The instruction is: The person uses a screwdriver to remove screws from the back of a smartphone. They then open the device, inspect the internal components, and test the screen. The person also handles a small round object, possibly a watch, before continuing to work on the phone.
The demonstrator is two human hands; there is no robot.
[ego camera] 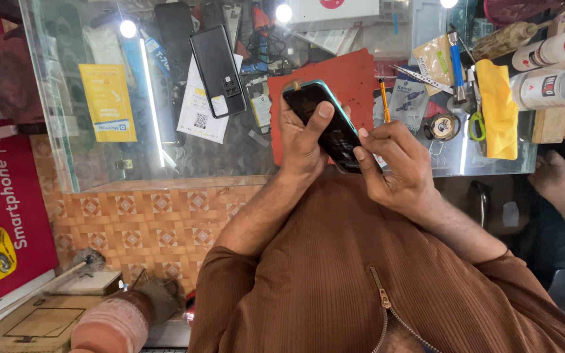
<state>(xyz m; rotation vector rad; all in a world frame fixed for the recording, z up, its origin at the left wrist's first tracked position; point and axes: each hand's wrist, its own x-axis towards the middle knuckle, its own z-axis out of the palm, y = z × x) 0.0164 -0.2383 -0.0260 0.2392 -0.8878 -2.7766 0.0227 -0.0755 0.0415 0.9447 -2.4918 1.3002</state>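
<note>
Right now your left hand (299, 140) and right hand (397, 167) both clasp one teal-edged phone (325, 124) above a red mat (341, 82) on the glass counter (99, 163); a second, black phone (218, 70) lies well apart, and two white bottles (550, 68) stand at the right edge

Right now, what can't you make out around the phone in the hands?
- Head view: the phone has its lower end hidden by the right hand and its near edge by the left hand.
- Red mat: middle covered by both hands.
- Anything held in the right fingertips: too small to tell.
- White bottles: cut off by the right edge.
</note>
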